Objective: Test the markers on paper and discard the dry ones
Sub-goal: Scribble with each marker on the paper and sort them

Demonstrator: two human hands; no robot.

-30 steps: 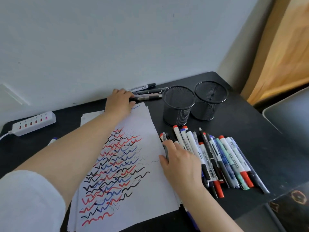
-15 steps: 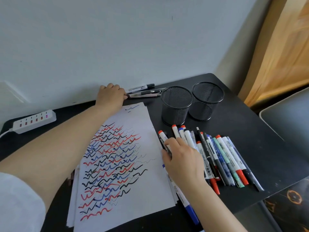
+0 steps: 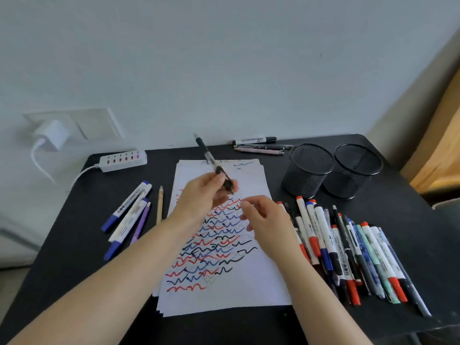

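Leftmost, a power strip (image 3: pixel 123 160) lay by the wall, and beside it a small group of blue and purple markers (image 3: pixel 129 212) with a pencil (image 3: pixel 159 204) sat on the black table (image 3: pixel 62 257), well apart from the big row. Next came the paper (image 3: pixel 224 292), its middle covered in red, blue and black squiggles, with bare white left at the top and bottom. Over the paper's upper part the left hand (image 3: pixel 201 197) gripped a black pen (image 3: pixel 214 165), fingers curled round its lower barrel, the tip pointing down toward the sheet and the rear end tilted up toward the wall. To test it fairly, the tip would best land on a bare patch, not over old strokes, and be drawn in one steady wavy line with light pressure. The right hand (image 3: pixel 267 225) hovered just beside, fingers loosely bent and holding nothing as far as could be seen. Further right lay the untested markers (image 3: pixel 348 255) in a row, two mesh cups (image 3: pixel 332 170) behind them, and three pens (image 3: pixel 258 144) by the wall.
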